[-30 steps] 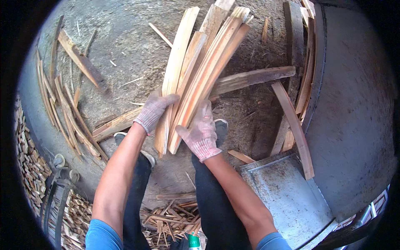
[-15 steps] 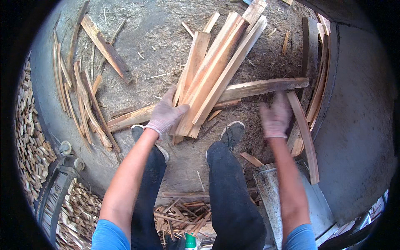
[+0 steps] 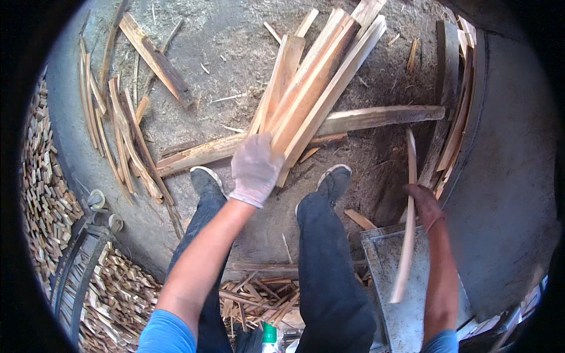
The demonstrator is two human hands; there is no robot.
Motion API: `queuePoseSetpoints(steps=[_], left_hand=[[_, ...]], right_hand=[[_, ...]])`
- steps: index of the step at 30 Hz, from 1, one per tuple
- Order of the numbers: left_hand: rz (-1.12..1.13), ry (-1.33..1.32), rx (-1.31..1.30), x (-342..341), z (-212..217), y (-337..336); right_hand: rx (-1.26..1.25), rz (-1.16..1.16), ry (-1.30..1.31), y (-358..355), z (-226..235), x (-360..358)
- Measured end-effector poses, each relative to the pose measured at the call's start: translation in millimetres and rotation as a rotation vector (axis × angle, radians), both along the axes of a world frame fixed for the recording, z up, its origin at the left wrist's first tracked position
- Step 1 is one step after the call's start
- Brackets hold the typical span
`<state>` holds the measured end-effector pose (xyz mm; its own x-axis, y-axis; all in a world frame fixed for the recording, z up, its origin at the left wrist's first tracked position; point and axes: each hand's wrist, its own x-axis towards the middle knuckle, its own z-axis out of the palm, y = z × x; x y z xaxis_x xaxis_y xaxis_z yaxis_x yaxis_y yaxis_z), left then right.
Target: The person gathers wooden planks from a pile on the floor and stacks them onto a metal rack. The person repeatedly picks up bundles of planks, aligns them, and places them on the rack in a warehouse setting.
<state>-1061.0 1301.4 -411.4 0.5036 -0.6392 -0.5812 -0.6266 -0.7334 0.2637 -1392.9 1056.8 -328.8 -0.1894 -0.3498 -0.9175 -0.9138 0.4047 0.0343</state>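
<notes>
In the head view, a bundle of long pale wood slats [image 3: 312, 88] is gripped at its lower end by the gloved left hand [image 3: 254, 167], whose fingers [image 3: 250, 147] are curled tightly around it; the bundle is fanned out toward one o'clock over the sawdust-strewn ground [image 3: 235, 65]. A single thin curved slat [image 3: 408, 223] is held at four o'clock by the right hand [image 3: 425, 206], closed around its middle, with the slat's ends pointing to twelve and six. A grey metal sheet [image 3: 388, 265] is seen beneath it
</notes>
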Motion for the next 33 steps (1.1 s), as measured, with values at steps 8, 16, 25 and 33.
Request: queuePoseSetpoints(steps=[8,16,25,33], left_hand=[[-0.075,-0.105,-0.016,-22.4,1.5,5.6],[0.034,-0.049,-0.122,-22.4,-10.1,6.7],[0.347,0.918,-0.075,38.8,67.9,13.8],[0.510,1.017,-0.218,5.0,155.5,34.8]], right_hand=[[-0.353,-0.227,-0.334,49.1,-13.0,140.0],[-0.395,0.180,-0.310,82.8,-79.7,218.8],[-0.190,-0.391,-0.629,159.8,-59.5,186.5],[0.253,-1.020,-0.826,165.2,6.6,226.2]])
